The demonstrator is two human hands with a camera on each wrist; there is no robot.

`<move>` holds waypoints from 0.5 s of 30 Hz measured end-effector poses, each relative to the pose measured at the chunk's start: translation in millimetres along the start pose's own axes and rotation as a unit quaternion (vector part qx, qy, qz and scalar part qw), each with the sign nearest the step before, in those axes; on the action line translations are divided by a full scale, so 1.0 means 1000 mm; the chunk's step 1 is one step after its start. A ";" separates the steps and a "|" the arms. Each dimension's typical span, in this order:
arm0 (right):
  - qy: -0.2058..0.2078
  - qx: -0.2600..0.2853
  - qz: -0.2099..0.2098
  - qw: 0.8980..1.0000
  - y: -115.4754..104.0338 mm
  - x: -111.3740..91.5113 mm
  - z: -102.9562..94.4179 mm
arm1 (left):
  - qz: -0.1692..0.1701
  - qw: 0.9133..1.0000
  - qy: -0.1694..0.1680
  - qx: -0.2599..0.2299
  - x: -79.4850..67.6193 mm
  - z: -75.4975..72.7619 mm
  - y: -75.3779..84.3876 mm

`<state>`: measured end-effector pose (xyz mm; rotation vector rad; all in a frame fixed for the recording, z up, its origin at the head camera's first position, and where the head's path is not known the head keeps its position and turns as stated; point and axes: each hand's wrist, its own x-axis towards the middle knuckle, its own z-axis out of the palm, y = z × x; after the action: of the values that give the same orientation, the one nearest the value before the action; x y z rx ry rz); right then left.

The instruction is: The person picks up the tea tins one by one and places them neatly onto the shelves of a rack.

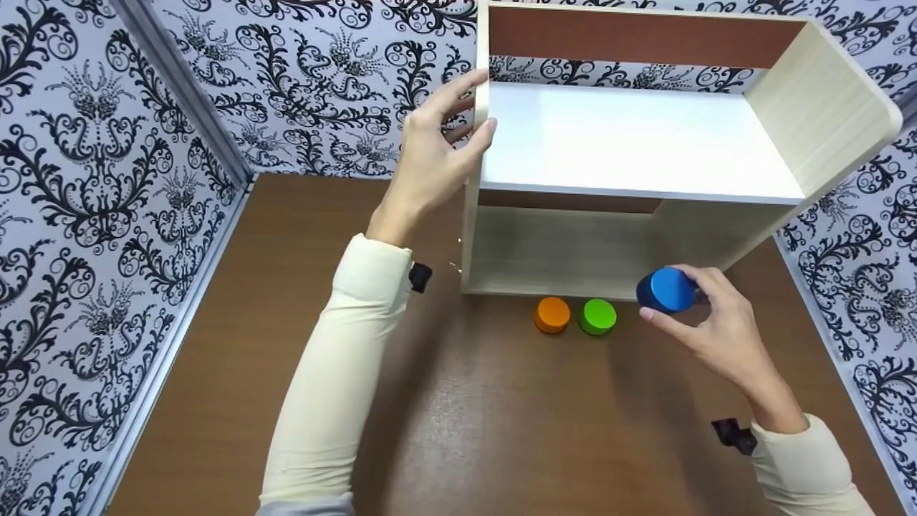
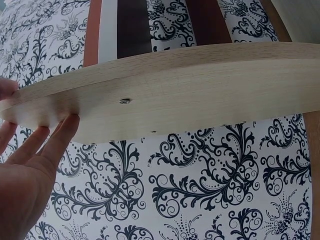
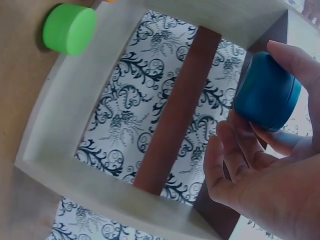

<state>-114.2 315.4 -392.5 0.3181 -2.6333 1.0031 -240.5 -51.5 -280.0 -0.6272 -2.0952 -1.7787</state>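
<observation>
A small wooden shelf unit (image 1: 637, 136) with a white middle board stands on the brown surface. At its left side panel (image 2: 190, 85), my left hand (image 1: 440, 147) grips the front edge, with the thumb on one side and the fingers on the outer face. My right hand (image 1: 723, 333) holds a blue round lidded jar (image 1: 670, 289) between thumb and fingers, in front of the lower compartment's right end. The same jar (image 3: 267, 92) shows a lid seam in the right wrist view. An orange round jar (image 1: 552, 315) and a green one (image 1: 597, 317) stand side by side before the shelf.
Black-and-white patterned walls (image 1: 315, 93) rise behind and on both sides. The brown surface (image 1: 501, 416) extends in front of the shelf and to its left. Reddish-brown strips (image 3: 177, 112) cross the shelf's back.
</observation>
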 end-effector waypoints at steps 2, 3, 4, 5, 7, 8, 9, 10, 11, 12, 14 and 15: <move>0.001 0.003 -0.005 1.000 -0.003 0.002 -0.002 | 0.005 1.000 0.001 0.004 0.000 0.000 0.000; 0.001 0.005 -0.008 1.000 -0.005 0.003 -0.002 | 0.006 1.000 0.001 0.006 0.000 -0.001 0.000; 0.001 0.008 -0.010 1.000 -0.007 0.004 -0.003 | 0.008 1.000 0.002 0.007 0.000 -0.001 0.001; 0.001 0.011 -0.013 1.000 -0.009 0.006 -0.004 | 0.009 1.000 0.002 0.009 0.000 -0.001 0.001; 0.000 0.015 -0.017 1.000 -0.014 0.008 -0.007 | 0.009 1.000 0.001 0.009 -0.001 -0.001 0.001; 0.000 0.016 -0.020 1.000 -0.017 0.010 -0.008 | 0.009 1.000 0.001 0.009 -0.001 -0.001 0.001; 0.001 0.019 -0.021 1.000 -0.019 0.011 -0.009 | 0.008 1.000 0.001 0.009 -0.001 -0.001 0.001; 0.001 0.020 -0.023 1.000 -0.021 0.013 -0.010 | 0.007 1.000 0.001 0.009 -0.001 -0.001 0.001; 0.001 0.022 -0.025 0.999 -0.024 0.014 -0.012 | 0.007 1.000 0.001 0.010 -0.001 -0.001 0.001; 0.001 0.024 -0.026 0.999 -0.026 0.016 -0.013 | 0.006 1.000 0.000 0.009 -0.001 -0.001 0.001; 0.001 0.029 -0.028 0.999 -0.031 0.019 -0.016 | 0.006 1.000 0.000 0.008 -0.001 -0.001 0.001; 0.000 0.031 -0.028 0.999 -0.033 0.020 -0.017 | 0.006 1.000 0.000 0.007 -0.001 -0.001 0.001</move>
<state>-118.9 300.6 -353.0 0.4034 -2.5810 1.0689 -239.1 -52.3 -279.5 -0.6336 -2.0986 -1.7558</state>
